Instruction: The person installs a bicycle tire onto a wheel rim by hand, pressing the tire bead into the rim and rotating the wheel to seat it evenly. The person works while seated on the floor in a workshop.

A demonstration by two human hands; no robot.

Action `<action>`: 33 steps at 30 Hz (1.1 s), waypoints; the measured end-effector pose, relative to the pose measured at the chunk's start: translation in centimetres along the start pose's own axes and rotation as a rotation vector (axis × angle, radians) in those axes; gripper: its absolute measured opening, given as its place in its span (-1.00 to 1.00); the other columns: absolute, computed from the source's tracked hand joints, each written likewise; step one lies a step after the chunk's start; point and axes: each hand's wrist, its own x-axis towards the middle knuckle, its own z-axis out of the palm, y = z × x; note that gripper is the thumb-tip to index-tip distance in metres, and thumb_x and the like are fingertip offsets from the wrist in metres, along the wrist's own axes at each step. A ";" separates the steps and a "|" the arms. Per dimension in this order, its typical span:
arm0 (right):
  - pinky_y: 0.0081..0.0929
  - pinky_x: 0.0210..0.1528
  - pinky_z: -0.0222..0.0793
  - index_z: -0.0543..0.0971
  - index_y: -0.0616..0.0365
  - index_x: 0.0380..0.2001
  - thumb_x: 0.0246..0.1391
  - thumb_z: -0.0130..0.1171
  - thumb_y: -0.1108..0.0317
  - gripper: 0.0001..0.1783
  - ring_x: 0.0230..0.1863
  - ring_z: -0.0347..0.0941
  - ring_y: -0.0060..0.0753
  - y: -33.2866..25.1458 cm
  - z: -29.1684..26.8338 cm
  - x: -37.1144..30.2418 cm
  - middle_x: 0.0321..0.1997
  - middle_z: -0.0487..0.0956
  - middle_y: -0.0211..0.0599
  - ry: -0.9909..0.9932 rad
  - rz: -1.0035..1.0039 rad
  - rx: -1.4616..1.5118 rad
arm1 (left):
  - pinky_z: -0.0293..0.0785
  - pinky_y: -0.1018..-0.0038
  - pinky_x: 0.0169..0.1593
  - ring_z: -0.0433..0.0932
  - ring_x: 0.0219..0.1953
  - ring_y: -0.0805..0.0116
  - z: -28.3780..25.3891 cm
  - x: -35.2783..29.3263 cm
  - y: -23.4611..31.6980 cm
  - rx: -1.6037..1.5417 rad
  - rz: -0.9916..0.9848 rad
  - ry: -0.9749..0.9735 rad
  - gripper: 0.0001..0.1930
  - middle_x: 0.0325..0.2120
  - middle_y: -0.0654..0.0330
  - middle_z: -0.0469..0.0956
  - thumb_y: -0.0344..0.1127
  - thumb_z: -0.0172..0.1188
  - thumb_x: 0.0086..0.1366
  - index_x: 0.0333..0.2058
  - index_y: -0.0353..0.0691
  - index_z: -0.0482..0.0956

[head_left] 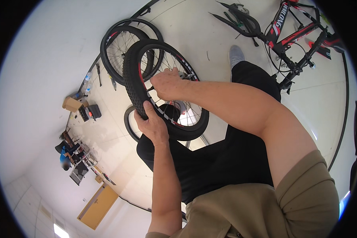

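Observation:
A bicycle wheel (135, 93) with a knobby black tyre and a black rim with red and white markings stands tilted in front of me, above my thighs. My left hand (154, 126) is wrapped round the tyre at its near left side, thumb on the tread. Reaching across the wheel from the right, my right hand (169, 84) is inside the rim, in front of the spokes. Its fingers are curled at the inner end of a dark valve stem (150, 89). The fingertips are partly hidden.
Another wheel and loose tyres (104, 51) lean by the wall beyond. A black and red bicycle frame (283, 37) lies at the far right. Left are a cardboard box (72, 103), a black tool case (93, 112) and hand tools. A person (65, 160) is farther off by a cluttered area.

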 end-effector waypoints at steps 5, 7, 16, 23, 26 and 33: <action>0.17 0.25 0.16 0.68 0.22 -0.01 0.11 0.17 0.44 -0.64 0.21 0.48 0.02 0.6 -0.4 0.6 0.06 0.66 -0.07 0.009 -0.053 -0.052 | 0.50 0.40 -0.12 0.54 -0.25 0.31 -0.3 0.6 0.1 -0.122 -0.058 -0.064 -0.37 -0.23 0.07 0.61 0.10 0.12 0.51 0.08 -0.53 0.50; 0.21 0.26 0.15 0.68 0.21 -0.01 0.11 0.17 0.43 -0.63 0.23 0.48 0.04 0.7 -0.5 0.7 0.07 0.66 -0.07 -0.009 -0.062 -0.064 | 0.49 0.40 -0.12 0.54 -0.25 0.31 -0.3 0.7 -0.1 -0.204 -0.087 -0.083 -0.39 -0.23 0.07 0.61 0.09 0.12 0.52 0.05 -0.51 0.52; 0.02 0.12 0.18 0.71 0.13 -0.24 0.05 0.18 0.48 -0.79 0.00 0.56 -0.06 0.9 0.1 0.5 -0.18 0.69 -0.13 0.041 -0.151 -0.143 | 0.47 0.37 -0.05 0.55 -0.21 0.26 -1.0 1.2 0.2 -0.105 -0.096 -0.116 -0.36 -0.23 0.05 0.61 0.13 0.04 0.54 0.05 -0.51 0.51; -0.09 0.08 0.17 0.73 0.07 -0.30 0.03 0.26 0.42 -0.85 -0.08 0.61 -0.16 -0.8 -1.2 -0.9 -0.28 0.72 -0.22 0.044 -0.151 -0.305 | 0.47 0.31 -0.03 0.56 -0.20 0.21 -1.7 1.2 -0.9 0.088 0.050 -0.100 -0.35 -0.26 0.01 0.63 0.16 0.00 0.55 0.00 -0.52 0.55; -0.07 0.07 0.17 0.73 0.09 -0.25 0.02 0.26 0.42 -0.80 -0.06 0.64 -0.17 -1.4 -1.8 -1.2 -0.20 0.73 -0.21 -0.062 -0.069 -0.190 | 0.47 0.34 -0.04 0.56 -0.19 0.24 -2.2 1.8 -0.8 0.043 -0.028 -0.130 -0.36 -0.24 0.03 0.63 0.14 0.06 0.53 0.01 -0.51 0.55; 0.00 0.09 0.17 0.72 0.15 -0.13 0.05 0.20 0.41 -0.70 0.04 0.64 -0.14 -0.6 -1.2 -0.2 -0.05 0.73 -0.18 -0.104 0.053 0.027 | 0.49 0.43 0.00 0.56 -0.15 0.35 0.3 -0.9 -0.8 -0.215 0.039 -0.067 -0.45 -0.14 0.11 0.62 -0.09 0.28 0.45 0.16 -0.48 0.43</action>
